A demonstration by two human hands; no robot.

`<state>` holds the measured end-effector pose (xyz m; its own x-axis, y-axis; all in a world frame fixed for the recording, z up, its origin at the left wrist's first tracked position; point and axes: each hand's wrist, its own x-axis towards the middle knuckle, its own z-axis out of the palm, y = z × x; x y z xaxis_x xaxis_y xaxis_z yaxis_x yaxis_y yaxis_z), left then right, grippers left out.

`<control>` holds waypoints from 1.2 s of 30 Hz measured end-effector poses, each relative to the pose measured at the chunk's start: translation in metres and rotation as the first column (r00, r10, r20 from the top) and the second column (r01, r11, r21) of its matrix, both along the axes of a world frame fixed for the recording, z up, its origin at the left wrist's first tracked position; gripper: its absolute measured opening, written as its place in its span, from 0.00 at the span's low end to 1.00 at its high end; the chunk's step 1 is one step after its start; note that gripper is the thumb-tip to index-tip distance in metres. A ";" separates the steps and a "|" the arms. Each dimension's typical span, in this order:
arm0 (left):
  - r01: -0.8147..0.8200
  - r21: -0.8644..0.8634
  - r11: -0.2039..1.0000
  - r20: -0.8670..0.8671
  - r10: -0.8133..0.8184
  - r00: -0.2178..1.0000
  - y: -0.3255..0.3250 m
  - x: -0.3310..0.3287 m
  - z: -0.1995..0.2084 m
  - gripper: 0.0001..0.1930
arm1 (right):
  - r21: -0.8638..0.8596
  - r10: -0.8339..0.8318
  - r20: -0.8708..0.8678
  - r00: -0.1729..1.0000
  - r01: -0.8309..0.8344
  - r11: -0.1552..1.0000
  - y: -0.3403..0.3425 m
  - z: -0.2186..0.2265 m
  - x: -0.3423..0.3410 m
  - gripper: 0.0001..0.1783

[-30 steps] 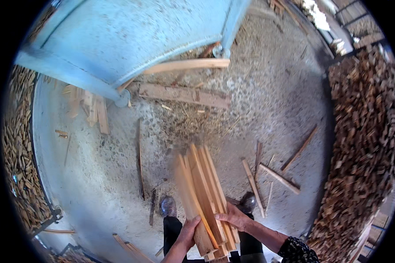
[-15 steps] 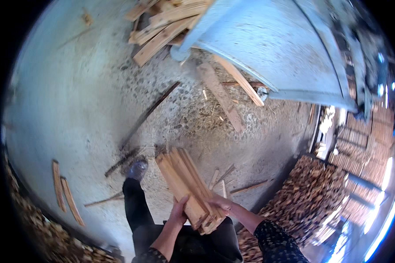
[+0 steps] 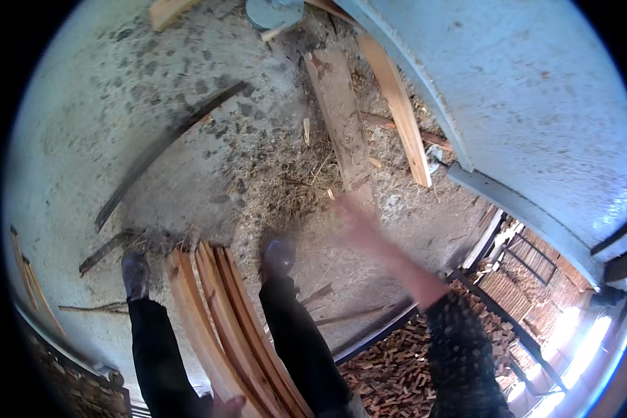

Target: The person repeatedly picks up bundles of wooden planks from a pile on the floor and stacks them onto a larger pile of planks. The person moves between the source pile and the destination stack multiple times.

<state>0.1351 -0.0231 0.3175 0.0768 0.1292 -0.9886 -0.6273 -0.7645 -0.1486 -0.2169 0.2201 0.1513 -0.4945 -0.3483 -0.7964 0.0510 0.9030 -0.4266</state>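
Observation:
A bundle of long wooden slats [image 3: 191,313] slants between my legs at the lower left, its far ends reaching past my knees. My left hand [image 3: 228,406] is closed on the bundle's near part at the bottom edge; only its fingers show. My right hand [image 3: 359,223] is off the bundle, stretched forward over the floor and smeared by motion, so its fingers cannot be read. Just beyond it lies a dusty grey-brown board [image 3: 341,122]. A paler wooden slat [image 3: 399,104] rests to the right of that board, partly beside the metal panel.
A large light-blue metal panel [image 3: 508,90] fills the upper right. A dark strip [image 3: 167,143] lies on the stained floor at left. Stacked wood pieces [image 3: 390,366] stand at the lower right. A round metal foot [image 3: 275,12] shows at the top.
The bundle has moved down and left, with only my left hand on it now. My right hand has let go and reached forward. The view has shifted closer to the floor boards.

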 end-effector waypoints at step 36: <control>-0.135 0.095 0.986 -0.078 0.143 0.987 -0.039 -0.018 -0.018 0.26 | -0.392 0.531 0.316 0.786 -0.402 0.828 -0.138 0.120 0.141 0.14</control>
